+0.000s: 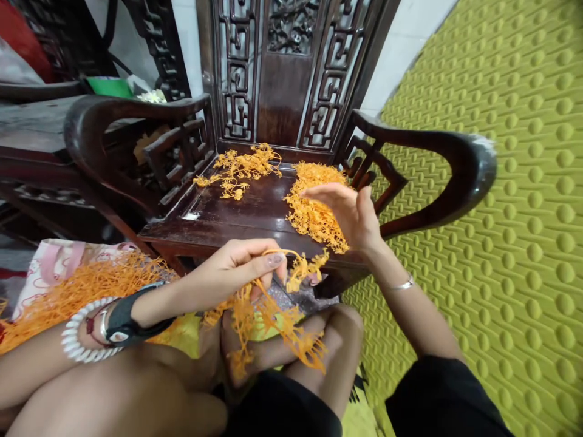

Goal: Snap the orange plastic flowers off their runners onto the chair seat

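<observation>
My left hand [241, 270] pinches a tangled bunch of orange knotted threads [268, 321], which hangs down over my bare knees. My right hand [346, 212] is open with its fingers apart, holding nothing. It is raised over the front of a heap of the same orange threads [314, 212] lying on the dark wooden chair seat [218, 221]. A looser, paler orange tangle [239, 170] lies at the back of the seat. A long-fringed orange mass [86, 297] spreads beside my left wrist, and its far end is partly hidden by my forearm.
The carved dark wood chair has a lattice back [291, 73] and curved armrests [455, 158]. A pink cloth bag [54, 267] lies under the orange fringe. A studded yellow-green mat [501, 182] covers the floor on the right. More dark furniture stands at the left.
</observation>
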Tool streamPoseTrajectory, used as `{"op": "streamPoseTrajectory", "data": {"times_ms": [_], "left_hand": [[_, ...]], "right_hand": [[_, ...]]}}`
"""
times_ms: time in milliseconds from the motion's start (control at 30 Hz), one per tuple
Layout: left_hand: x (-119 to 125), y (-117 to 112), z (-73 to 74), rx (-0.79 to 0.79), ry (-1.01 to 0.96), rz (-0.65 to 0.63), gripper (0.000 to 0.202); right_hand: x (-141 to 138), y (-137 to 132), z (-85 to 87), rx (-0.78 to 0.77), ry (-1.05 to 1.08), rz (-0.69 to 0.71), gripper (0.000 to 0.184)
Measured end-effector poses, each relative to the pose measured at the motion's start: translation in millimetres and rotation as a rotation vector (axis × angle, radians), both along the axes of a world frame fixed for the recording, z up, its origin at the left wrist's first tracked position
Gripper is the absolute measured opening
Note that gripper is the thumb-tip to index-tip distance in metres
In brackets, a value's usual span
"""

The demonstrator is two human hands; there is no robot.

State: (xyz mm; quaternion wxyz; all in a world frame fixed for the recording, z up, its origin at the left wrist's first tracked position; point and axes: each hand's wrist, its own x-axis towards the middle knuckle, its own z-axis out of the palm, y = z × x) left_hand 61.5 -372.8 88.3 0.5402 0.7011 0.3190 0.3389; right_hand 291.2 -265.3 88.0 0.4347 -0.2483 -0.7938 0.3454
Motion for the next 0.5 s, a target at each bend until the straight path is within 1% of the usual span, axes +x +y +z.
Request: {"op": "streamPoseTrajectory", "data": {"times_ms": [33,67,100,133,200,233,267,300,367,433,500], "left_hand": [[0,-1,0.2,0.075,0.078,0.003,0.031],[0,-2,1.0,0.18,0.161,0.004,0.03],[0,-3,2.2,0.309,0.242,0.0,0.028],[-1,-5,3.9,0.445,0.314,-0.01,0.025],[-1,-7,7.6,0.669,0.439,-0.025,0.022],[-2,-9,9.0,0.742,0.497,-0.024,0.023],[-2,-10,9.8,0.805,0.557,-0.015,0.026],[-3,-10,9.6,0.869,0.616,-0.01,0.031],[-6,-12,6.2,1.005,0.738,-0.025,0.038],[-12,-14,-0.2,1.118,0.845,-0.067,0.043],[-18,-18,-7.0,1.146,0.885,-0.124,0.046]], "right_hand": [[-8,-19,6.0,-0.134,-0.032,0.225,0.065],[-15,-35,10.4,-0.248,-0.077,0.396,0.064],[-20,-49,13.0,-0.346,-0.121,0.494,0.062],[-22,-60,14.0,-0.428,-0.16,0.537,0.058],[-19,-74,12.0,-0.542,-0.224,0.525,0.037],[-15,-79,9.9,-0.573,-0.263,0.517,0.026],[-10,-81,7.7,-0.584,-0.315,0.529,0.019],[-4,-83,5.6,-0.579,-0.382,0.549,0.018],[9,-88,2.5,-0.512,-0.522,0.553,0.023],[20,-95,1.0,-0.405,-0.626,0.458,0.031],[26,-107,0.7,-0.282,-0.685,0.33,0.036]]}}
